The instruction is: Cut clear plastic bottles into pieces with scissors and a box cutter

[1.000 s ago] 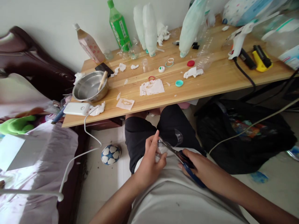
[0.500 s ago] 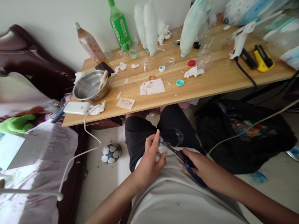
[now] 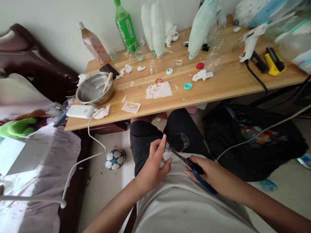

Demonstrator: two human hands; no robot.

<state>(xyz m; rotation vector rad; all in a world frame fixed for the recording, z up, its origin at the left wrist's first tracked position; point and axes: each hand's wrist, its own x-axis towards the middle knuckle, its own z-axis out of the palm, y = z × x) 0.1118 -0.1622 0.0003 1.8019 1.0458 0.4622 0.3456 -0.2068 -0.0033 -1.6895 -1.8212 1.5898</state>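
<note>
Over my lap, my left hand (image 3: 153, 165) pinches a piece of clear plastic (image 3: 181, 142) cut from a bottle. My right hand (image 3: 206, 173) grips blue-handled scissors (image 3: 191, 166), whose blades point up and left into the plastic beside my left fingers. Both hands sit close together below the front edge of the wooden table (image 3: 218, 87).
The table carries a steel pot (image 3: 93, 89) with a stick, a white power bank (image 3: 80, 111), paper scraps, bottle caps, a green bottle (image 3: 125, 27), wrapped bottles, a glue gun (image 3: 250, 43) and a yellow tool (image 3: 273, 60). A small ball (image 3: 114, 159) lies on the floor; a black bag (image 3: 255, 142) sits right.
The hands have barely moved; the scissors and plastic stay in the same place while the view shifts slightly.
</note>
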